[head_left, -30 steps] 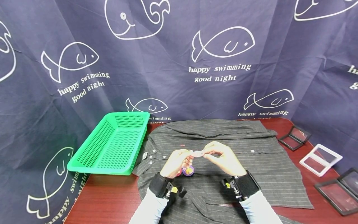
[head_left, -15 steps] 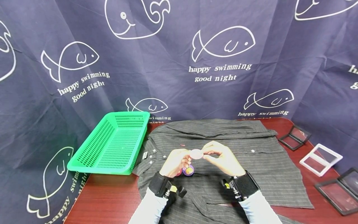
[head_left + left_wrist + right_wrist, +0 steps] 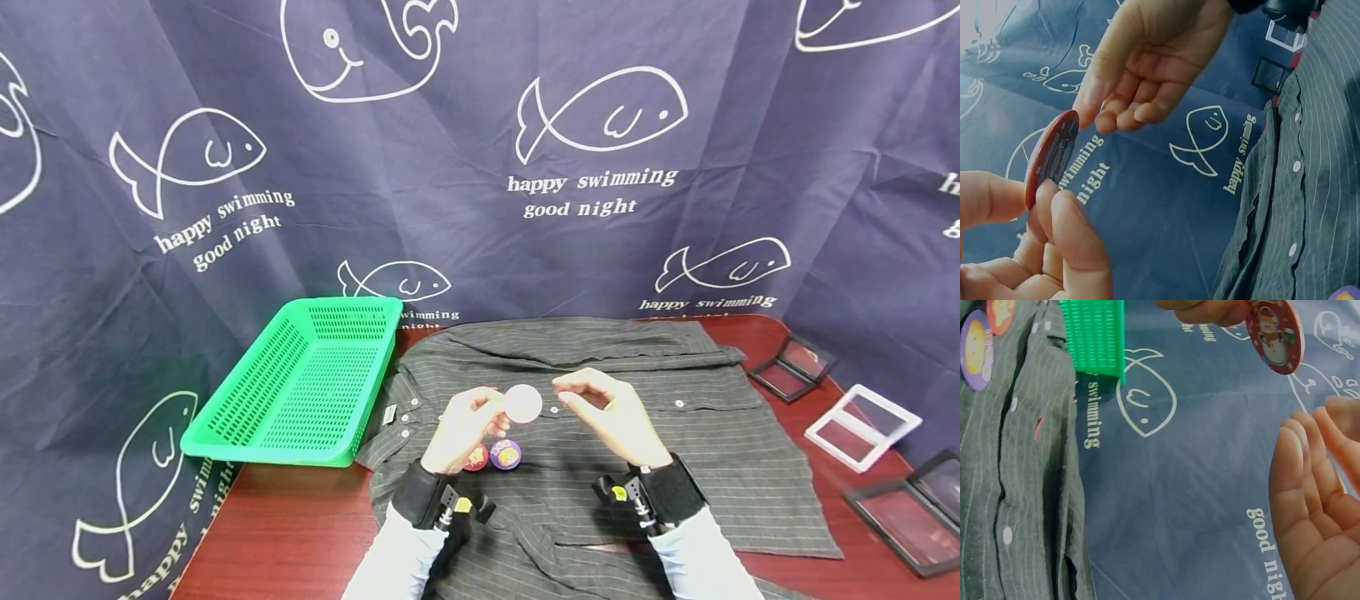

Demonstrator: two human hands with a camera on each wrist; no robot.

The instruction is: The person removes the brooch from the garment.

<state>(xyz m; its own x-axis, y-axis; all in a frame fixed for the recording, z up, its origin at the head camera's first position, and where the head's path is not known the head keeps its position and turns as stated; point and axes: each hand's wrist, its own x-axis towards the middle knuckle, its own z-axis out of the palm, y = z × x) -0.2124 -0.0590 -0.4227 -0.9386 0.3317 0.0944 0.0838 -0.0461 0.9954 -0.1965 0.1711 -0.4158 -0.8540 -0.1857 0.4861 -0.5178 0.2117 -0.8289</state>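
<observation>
In the head view, my left hand (image 3: 467,429) pinches the edge of a round badge (image 3: 522,403), which shows up pale and bright there. A snowman on red covers the face of the badge (image 3: 1274,334) in the right wrist view. From the left wrist view, thumb and fingers grip the badge's lower edge, its red rim (image 3: 1035,165) tilted. My right hand (image 3: 609,417) is just to the right of the badge, fingers loosely bent and holding nothing. Below the left hand, a purple badge (image 3: 506,455) and a partly covered red badge (image 3: 476,457) lie on the shirt.
A dark striped shirt (image 3: 720,467) is spread over the reddish table (image 3: 285,533). To the left stands a green basket (image 3: 330,392). Along the right are a small black hinged frame (image 3: 791,371), a white one (image 3: 862,427) and a larger black one (image 3: 911,517).
The badge has turned from nearly edge-on to face the head camera. My right hand has let go of it and drawn away to the right; the left hand keeps its pinch.
</observation>
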